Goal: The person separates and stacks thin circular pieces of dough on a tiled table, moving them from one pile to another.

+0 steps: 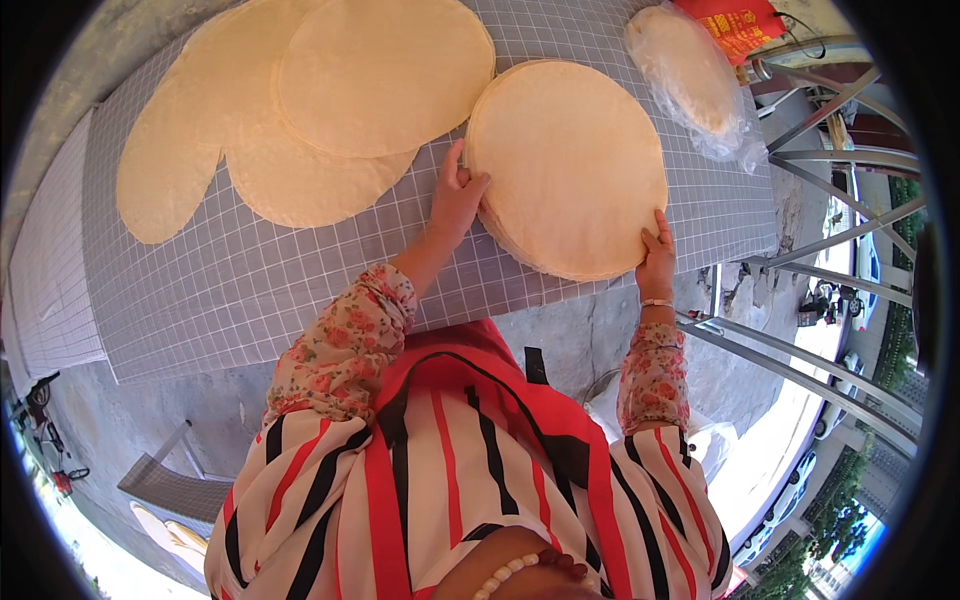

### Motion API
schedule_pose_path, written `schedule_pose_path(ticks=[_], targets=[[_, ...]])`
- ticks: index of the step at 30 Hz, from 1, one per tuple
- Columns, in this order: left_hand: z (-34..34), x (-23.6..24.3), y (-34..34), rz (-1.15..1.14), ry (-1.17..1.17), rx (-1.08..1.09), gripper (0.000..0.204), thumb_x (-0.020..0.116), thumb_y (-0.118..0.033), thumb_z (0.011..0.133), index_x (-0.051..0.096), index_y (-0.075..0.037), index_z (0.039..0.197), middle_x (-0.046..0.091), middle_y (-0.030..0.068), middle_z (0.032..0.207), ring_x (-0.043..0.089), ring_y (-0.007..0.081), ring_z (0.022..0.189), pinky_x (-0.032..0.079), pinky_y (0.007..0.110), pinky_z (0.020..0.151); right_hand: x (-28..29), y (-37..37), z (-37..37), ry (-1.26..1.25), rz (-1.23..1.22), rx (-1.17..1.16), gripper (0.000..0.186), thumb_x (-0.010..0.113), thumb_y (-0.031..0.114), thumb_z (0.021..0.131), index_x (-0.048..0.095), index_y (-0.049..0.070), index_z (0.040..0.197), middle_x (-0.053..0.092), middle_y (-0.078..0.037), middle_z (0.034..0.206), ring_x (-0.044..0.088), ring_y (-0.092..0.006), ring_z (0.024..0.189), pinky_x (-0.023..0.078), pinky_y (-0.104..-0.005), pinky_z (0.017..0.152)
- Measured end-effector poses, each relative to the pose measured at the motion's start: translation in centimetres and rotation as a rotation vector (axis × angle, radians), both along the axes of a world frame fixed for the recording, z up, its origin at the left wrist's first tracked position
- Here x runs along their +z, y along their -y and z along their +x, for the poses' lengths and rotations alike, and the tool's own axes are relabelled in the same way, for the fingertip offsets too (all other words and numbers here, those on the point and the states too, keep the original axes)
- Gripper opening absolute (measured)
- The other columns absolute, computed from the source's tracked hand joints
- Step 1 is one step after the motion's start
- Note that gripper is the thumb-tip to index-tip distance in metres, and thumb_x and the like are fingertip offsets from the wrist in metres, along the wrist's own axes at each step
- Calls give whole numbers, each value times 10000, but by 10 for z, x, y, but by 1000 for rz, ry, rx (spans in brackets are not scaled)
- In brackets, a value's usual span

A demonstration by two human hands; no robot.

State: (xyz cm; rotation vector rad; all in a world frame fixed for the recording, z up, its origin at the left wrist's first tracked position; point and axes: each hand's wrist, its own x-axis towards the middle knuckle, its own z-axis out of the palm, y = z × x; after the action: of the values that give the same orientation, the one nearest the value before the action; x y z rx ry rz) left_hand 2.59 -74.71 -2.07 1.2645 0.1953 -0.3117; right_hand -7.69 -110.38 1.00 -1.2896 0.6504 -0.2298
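A thick stack of thin, round, pale flatbreads point(570, 165) lies at the front edge of the grey checked tabletop. My left hand point(459, 195) holds its left rim, with the thumb and fingers against the edge. On the opposite side, my right hand point(656, 255) grips the lower right rim, its fingertips resting at the edge. Some fingers of both hands are hidden by the stack. To the left, more flatbreads point(390, 75) lie spread and overlapping, partly lapping toward the stack.
The table point(300, 290) has a grey cloth with white grid lines. A clear plastic bag point(690, 85) of flatbreads lies at the far right beside a red package point(735, 25). Metal frame bars point(850, 215) stand right of the table. A lower rack point(175, 490) is behind left.
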Motion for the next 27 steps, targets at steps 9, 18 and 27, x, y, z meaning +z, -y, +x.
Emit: schedule_pose_path(ticks=[9, 18, 27], targets=[[10, 29, -10, -41, -227, -52, 509, 632, -93, 904, 403, 44, 1338, 652, 136, 965, 694, 224, 811, 602, 337, 701, 24, 23, 30, -53, -92, 83, 515, 486, -81, 919, 469, 27, 1422, 550, -134, 1364, 577, -225, 1194, 507, -320, 992], [-10, 22, 3, -36, -283, 74, 347, 610, -55, 894, 461, 44, 1192, 640, 144, 940, 684, 225, 776, 603, 342, 670, 8, 32, 28, -81, -188, 135, 510, 524, -72, 916, 484, 30, 1414, 550, -128, 1363, 580, -206, 1180, 514, -297, 954], [29, 44, 1, 417, 356, 127, 404, 616, -113, 902, 505, 62, 1248, 672, 173, 1031, 676, 245, 947, 555, 359, 789, -9, 25, -2, -31, -366, -132, 550, 505, 227, 1022, 344, -17, 1488, 398, -118, 1511, 439, -214, 1339, 399, -334, 1073]])
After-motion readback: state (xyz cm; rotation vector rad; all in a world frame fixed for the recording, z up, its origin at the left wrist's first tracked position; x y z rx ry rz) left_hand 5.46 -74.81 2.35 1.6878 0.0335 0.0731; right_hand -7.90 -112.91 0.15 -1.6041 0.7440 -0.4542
